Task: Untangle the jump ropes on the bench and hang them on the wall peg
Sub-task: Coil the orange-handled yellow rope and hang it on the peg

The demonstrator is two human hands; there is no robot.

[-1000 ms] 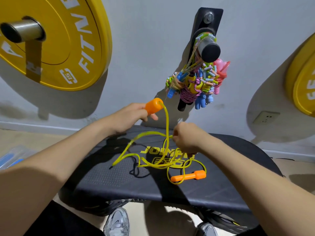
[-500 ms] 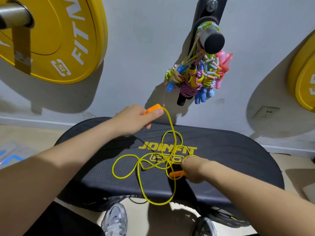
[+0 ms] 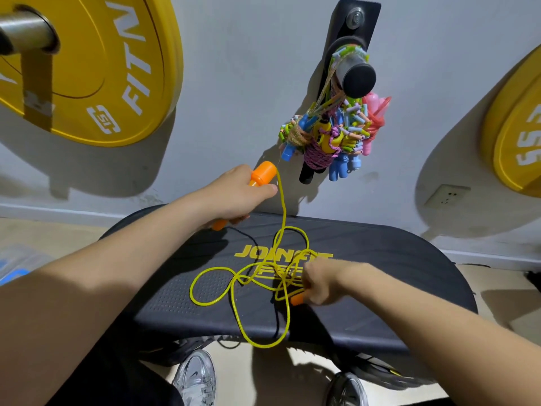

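Left hand: my left hand point(image 3: 240, 194) is raised above the back edge of the bench, fingers clenched around one orange handle point(image 3: 263, 172).
Right hand: my right hand point(image 3: 322, 284) is low on the bench point(image 3: 380, 288), fingers curled down over the second orange handle point(image 3: 297, 301). It is blurred there, but I judge it is a closed grip.
Rope position: the yellow rope point(image 3: 283, 206) runs down from the raised handle into crossed loops on the pad. One loop hangs over the front edge.
Risk, knot: if I pull both handles apart now, the crossed loops can tighten into a real knot.
Risk, edge: the hanging loop can drag the rest off the bench, toward the shoes.
Risk, peg: the wall peg point(image 3: 358, 77) already carries a thick bundle of ropes point(image 3: 330, 136), so a new rope may slip off its end.
Writing, bench: a yellow logo point(image 3: 257, 253) starts with "JOIN". The rest is crossed by the rope and my hand.
Writing, left plate: the left yellow plate point(image 3: 117, 68) shows "FITN", cut by the frame.
Writing, right plate: the marks on the right yellow plate point(image 3: 521, 133) are too partial to read.
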